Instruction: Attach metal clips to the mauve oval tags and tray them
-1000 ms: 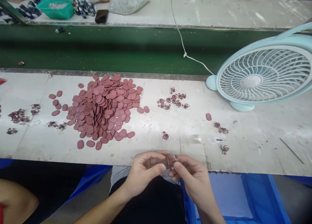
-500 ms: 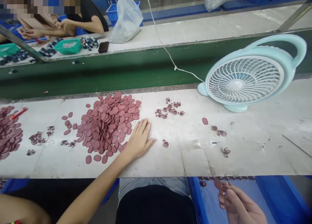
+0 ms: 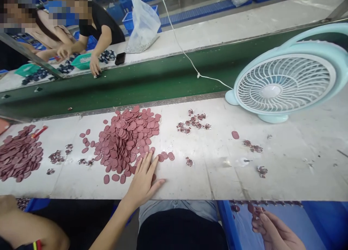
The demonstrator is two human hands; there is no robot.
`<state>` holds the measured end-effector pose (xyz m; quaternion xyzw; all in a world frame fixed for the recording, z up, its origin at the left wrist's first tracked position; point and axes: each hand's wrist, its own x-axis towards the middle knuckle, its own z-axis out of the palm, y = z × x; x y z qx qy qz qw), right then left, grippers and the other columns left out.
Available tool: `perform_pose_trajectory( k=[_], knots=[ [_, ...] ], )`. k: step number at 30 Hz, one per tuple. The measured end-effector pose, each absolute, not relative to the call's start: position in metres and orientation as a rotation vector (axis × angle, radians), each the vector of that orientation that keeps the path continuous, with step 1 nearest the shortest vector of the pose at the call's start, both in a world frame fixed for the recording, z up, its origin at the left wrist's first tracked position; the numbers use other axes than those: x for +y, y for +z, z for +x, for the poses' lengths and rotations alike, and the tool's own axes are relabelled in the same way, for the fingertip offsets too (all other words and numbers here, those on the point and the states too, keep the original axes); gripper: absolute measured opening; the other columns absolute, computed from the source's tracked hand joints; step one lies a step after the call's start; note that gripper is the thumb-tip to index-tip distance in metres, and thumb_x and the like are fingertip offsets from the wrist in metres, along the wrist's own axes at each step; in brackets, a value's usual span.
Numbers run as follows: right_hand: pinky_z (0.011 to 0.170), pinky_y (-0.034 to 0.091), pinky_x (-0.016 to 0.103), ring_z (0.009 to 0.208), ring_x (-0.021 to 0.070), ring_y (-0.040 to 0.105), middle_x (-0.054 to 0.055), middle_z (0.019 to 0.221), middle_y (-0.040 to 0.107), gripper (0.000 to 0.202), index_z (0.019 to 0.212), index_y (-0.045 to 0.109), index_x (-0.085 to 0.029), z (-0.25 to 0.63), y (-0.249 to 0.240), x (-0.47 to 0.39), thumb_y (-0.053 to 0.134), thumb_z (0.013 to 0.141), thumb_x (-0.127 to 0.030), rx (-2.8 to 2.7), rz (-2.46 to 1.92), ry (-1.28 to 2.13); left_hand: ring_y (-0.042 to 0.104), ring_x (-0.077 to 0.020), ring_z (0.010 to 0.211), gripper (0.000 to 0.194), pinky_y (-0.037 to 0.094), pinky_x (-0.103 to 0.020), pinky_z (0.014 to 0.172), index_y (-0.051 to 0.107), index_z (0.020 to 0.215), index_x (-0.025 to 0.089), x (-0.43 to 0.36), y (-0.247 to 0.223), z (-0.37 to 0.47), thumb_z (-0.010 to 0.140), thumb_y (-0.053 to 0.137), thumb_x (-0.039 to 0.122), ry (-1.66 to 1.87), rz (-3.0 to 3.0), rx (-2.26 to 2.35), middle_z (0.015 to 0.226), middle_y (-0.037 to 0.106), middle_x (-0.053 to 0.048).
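My left hand [image 3: 144,178] lies with its fingers stretched out at the near right edge of a pile of maroon oval discs [image 3: 122,134]. Its fingertips touch discs there, and a few loose discs [image 3: 170,156] lie just to their right. Over a blue bin [image 3: 320,221] below the table edge, my right hand [image 3: 276,228] pinches a maroon oval piece [image 3: 250,207] with small brownish bits at it, their exact shape unclear. Small brown claw-like metal pieces [image 3: 194,122] sit in a cluster beyond the left hand, with a single one [image 3: 189,162] nearer.
A pale blue fan [image 3: 285,83] stands at the right, its white cord [image 3: 181,48] running across. Another disc pile [image 3: 20,154] with a red tool [image 3: 40,131] lies far left. Behind a green belt [image 3: 163,74], co-workers sit by teal trays [image 3: 81,61]. A neighbour's arm [image 3: 32,224] is at lower left.
My left hand has drawn back toward the near edge, and several discs now lie right of its fingers. The right hand keeps its pinch. A co-worker's hand has reached to the green belt.
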<state>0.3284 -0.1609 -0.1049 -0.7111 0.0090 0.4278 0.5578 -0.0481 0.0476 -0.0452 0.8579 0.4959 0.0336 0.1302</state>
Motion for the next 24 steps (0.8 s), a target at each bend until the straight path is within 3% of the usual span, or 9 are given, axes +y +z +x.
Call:
perform_pose_trajectory(
  k=[5,10,13,17,20,24],
  knots=[
    [0.047,0.054,0.022,0.064,0.0155,0.057,0.007,0.073,0.060,0.027,0.079,0.079,-0.025,0.339,-0.119,-0.171,0.094,0.061,-0.038,0.174,-1.592,0.940,0.010,-0.0375,0.157,0.090,0.021,-0.057,0.124,0.012,0.163,0.017,0.040,-0.048,-0.020,0.094,0.055,0.056,0.042,2.559,1.233,0.172,0.006,-0.020],
    [0.049,0.056,0.024,0.066,0.0168,0.060,0.008,0.078,0.063,0.025,0.082,0.079,-0.024,0.344,-0.134,-0.192,0.091,0.067,-0.039,0.199,-1.611,0.934,0.013,-0.0378,0.157,0.088,0.025,-0.058,0.123,0.016,0.162,0.015,0.038,-0.045,0.000,0.094,0.056,0.054,0.068,2.605,1.090,0.171,0.012,-0.022],
    [0.052,0.059,0.028,0.067,0.0190,0.064,0.008,0.080,0.068,0.035,0.086,0.077,-0.021,0.345,-0.148,-0.205,0.092,0.065,-0.044,0.119,-1.682,0.973,0.025,-0.0352,0.154,0.069,0.030,-0.056,0.122,0.035,0.156,0.015,0.050,-0.041,0.003,0.097,0.057,0.043,0.228,2.604,1.134,0.167,0.029,-0.020],
    [0.059,0.063,0.032,0.067,0.0211,0.069,0.006,0.073,0.071,0.051,0.094,0.072,-0.016,0.348,-0.165,-0.217,0.087,0.066,-0.056,-0.084,-1.860,0.974,0.059,-0.0266,0.129,0.036,0.049,-0.046,0.110,0.063,0.133,0.019,0.086,-0.037,0.005,0.102,0.046,0.026,0.366,2.601,1.213,0.137,0.065,-0.013],
    [0.060,0.065,0.035,0.066,0.0230,0.070,0.007,0.073,0.073,0.053,0.094,0.073,-0.014,0.350,-0.172,-0.222,0.083,0.068,-0.059,-0.164,-1.947,0.983,0.066,-0.0263,0.115,0.032,0.056,-0.043,0.098,0.072,0.119,0.022,0.111,-0.034,0.004,0.101,0.046,0.025,0.293,2.612,1.126,0.127,0.072,-0.009],
    [0.060,0.065,0.038,0.066,0.0245,0.071,0.009,0.076,0.075,0.052,0.093,0.072,-0.014,0.346,-0.179,-0.231,0.074,0.074,-0.063,-0.288,-2.064,1.005,0.065,-0.0291,0.117,0.034,0.052,-0.047,0.103,0.074,0.114,0.018,0.127,-0.031,-0.002,0.101,0.044,0.028,0.260,2.736,1.002,0.131,0.070,-0.012]
  ],
)
